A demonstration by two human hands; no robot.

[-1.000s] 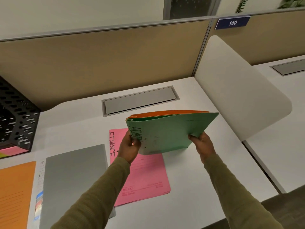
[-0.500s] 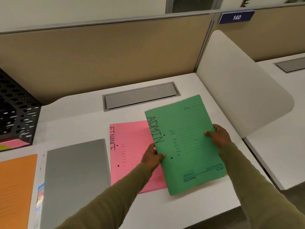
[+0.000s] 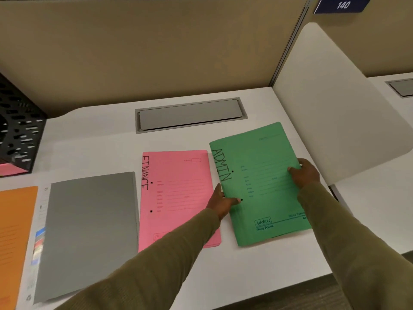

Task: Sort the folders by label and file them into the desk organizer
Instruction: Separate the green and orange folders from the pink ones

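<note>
— Two hands on the green folder (image 3: 261, 182)?
— Yes. Left hand (image 3: 220, 203) pinches its spine edge and right hand (image 3: 305, 173) grips the opposite edge. It lies on the desk (image 3: 234, 276) between them.
— Tips?
— Keep it clear of the pink folder (image 3: 176, 193) just left of the left hand, label showing, then let go gently.

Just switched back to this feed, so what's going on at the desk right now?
A person grips the green folder, marked ADMIN, by both side edges: left hand and right hand. It lies about flat on the desk, just right of the pink folder marked FINANCE. A grey folder and an orange folder lie further left. None of the four is in the black organizer at far left yet.
</note>
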